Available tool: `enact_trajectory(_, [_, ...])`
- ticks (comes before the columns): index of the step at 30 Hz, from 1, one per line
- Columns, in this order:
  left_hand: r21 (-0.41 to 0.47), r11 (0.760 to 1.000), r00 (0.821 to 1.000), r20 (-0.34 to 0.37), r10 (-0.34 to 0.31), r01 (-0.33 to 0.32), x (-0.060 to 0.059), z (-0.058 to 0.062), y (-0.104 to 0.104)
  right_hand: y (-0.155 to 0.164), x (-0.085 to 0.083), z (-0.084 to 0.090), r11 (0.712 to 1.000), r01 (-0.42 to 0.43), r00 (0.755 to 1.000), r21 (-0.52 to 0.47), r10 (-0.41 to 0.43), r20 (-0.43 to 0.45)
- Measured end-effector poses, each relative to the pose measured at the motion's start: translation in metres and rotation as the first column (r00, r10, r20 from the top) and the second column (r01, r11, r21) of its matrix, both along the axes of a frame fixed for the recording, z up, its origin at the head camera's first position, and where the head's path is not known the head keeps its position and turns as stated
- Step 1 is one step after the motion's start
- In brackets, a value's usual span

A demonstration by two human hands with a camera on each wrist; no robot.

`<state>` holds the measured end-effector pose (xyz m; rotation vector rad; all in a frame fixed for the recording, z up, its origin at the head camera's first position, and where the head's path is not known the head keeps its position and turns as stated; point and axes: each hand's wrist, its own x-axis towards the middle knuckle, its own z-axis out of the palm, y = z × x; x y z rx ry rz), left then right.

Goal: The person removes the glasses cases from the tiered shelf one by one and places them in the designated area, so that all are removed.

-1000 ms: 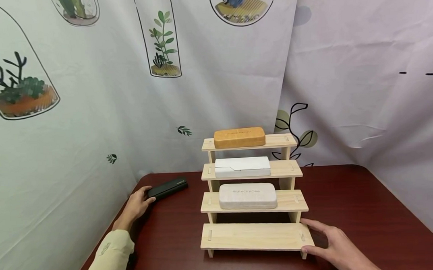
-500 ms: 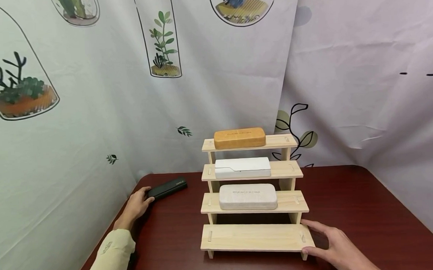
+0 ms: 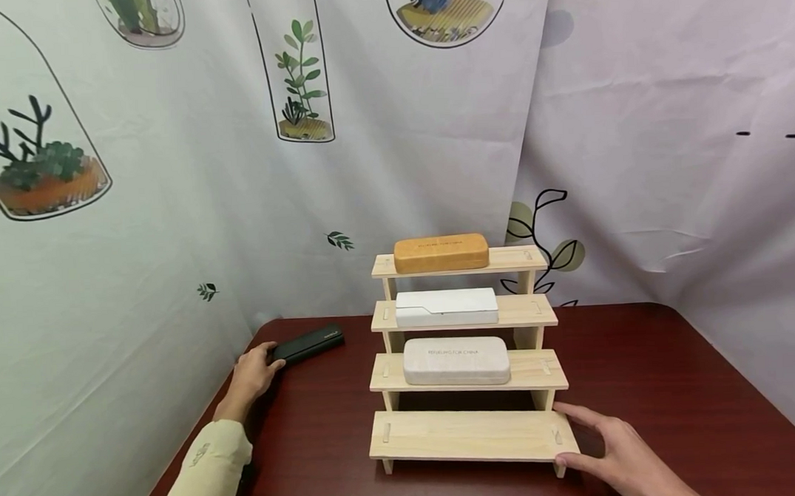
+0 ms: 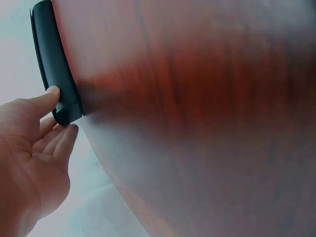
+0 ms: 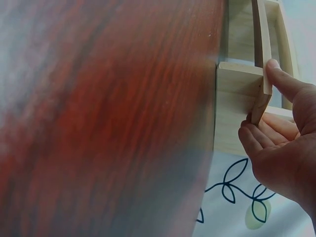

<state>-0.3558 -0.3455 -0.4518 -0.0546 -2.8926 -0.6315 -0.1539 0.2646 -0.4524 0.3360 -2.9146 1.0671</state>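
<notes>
Nothing much has shifted since a second ago: both hands sit where they were, and only the camera has drifted a touch.

The left hand (image 3: 253,373) is at the near end of the black case (image 3: 307,344), which lies flat on the table (image 3: 643,370) by its left back corner, close to the curtain (image 3: 139,274). In the left wrist view the thumb (image 4: 47,96) sits on one side of that end and the fingertips (image 4: 66,136) on the other, lightly curled round it, a pinch on the tip more than a full grip. The case's long axis runs away from this hand, back and to the right, toward the rack (image 3: 465,349). So the left hand is the one at it; the right is well apart, on the far side of the rack.

The right hand (image 3: 613,453) rests at the right end of the rack's lowest step, thumb (image 5: 284,81) over the board's edge and fingers (image 5: 254,140) curled under it, holding that corner.

That lowest step is bare. The three above carry a grey case (image 3: 456,361), a white case (image 3: 446,307) and a tan case (image 3: 441,253), each lying lengthwise along its step.
</notes>
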Motion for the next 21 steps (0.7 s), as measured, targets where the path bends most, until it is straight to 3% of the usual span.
enact_trajectory(10, [0.027, 0.998, 0.997, -0.049, 0.053, -0.052, 0.008, 0.004, 0.004, -0.001, 0.0, 0.0, 1.0, 0.0, 1.0, -0.02, 0.0, 0.007])
enact_trajectory(21, [0.103, 0.989, 0.992, -0.046, 0.113, -0.108, 0.018, 0.008, 0.007, -0.001, 0.001, 0.001, 1.0, 0.0, 1.0, -0.023, -0.001, -0.003])
